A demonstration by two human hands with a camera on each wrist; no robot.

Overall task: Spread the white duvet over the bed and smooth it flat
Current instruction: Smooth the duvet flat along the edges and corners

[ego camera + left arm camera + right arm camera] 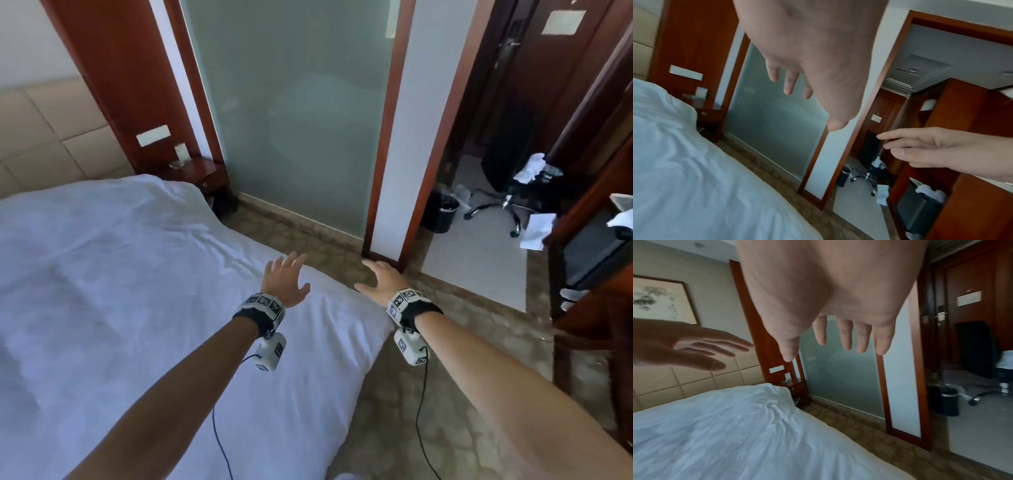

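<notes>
The white duvet (130, 291) lies spread across the bed, covering it from the padded headboard end down toward the near corner. Its surface is mostly flat but shows shallow wrinkles and soft creases, thickest near the far right corner beside the nightstand. Its right edge hangs over the bed's side above the patterned carpet.

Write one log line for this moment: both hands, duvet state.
left hand: open, above duvet, holds nothing | right hand: open, past bed edge | white duvet: spread over bed, wrinkled
</notes>
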